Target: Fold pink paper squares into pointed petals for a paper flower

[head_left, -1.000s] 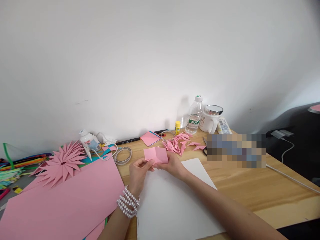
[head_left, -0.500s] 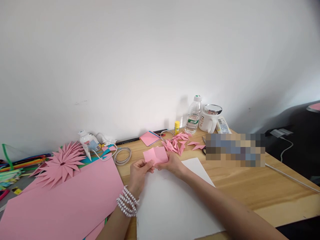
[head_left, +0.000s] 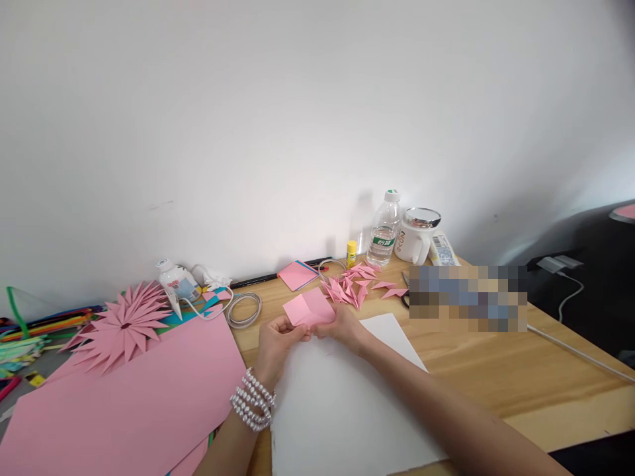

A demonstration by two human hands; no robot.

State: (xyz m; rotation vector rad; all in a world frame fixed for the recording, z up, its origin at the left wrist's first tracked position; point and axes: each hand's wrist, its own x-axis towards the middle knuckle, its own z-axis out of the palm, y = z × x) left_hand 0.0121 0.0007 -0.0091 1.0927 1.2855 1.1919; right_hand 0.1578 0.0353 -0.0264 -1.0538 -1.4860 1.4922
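Observation:
A small pink square of paper [head_left: 308, 307] with a crease across it is held above the far end of a white board [head_left: 347, 403]. My left hand [head_left: 278, 340] pinches its near left edge; a beaded bracelet circles that wrist. On the near right edge, my right hand [head_left: 342, 327] grips the same paper, its thumb and fingers closed on it. Just behind lie several folded pink paper pieces [head_left: 347, 289] in a loose pile. A stack of pink paper squares [head_left: 296, 274] rests farther back.
Large pink sheets [head_left: 143, 390] and a pink pointed paper wheel [head_left: 124, 327] lie at left. A white glue bottle [head_left: 177, 281], a coiled cable [head_left: 244, 311], a yellow glue stick [head_left: 351, 254], a water bottle [head_left: 384, 228] and a white mug [head_left: 417, 235] line the wall. A blurred patch covers part of the right side.
The pink paper has tilted, so more of its face shows and its outline looks more like a diamond. Both hands keep hold, with my left fingers shifted slightly along the near edge.

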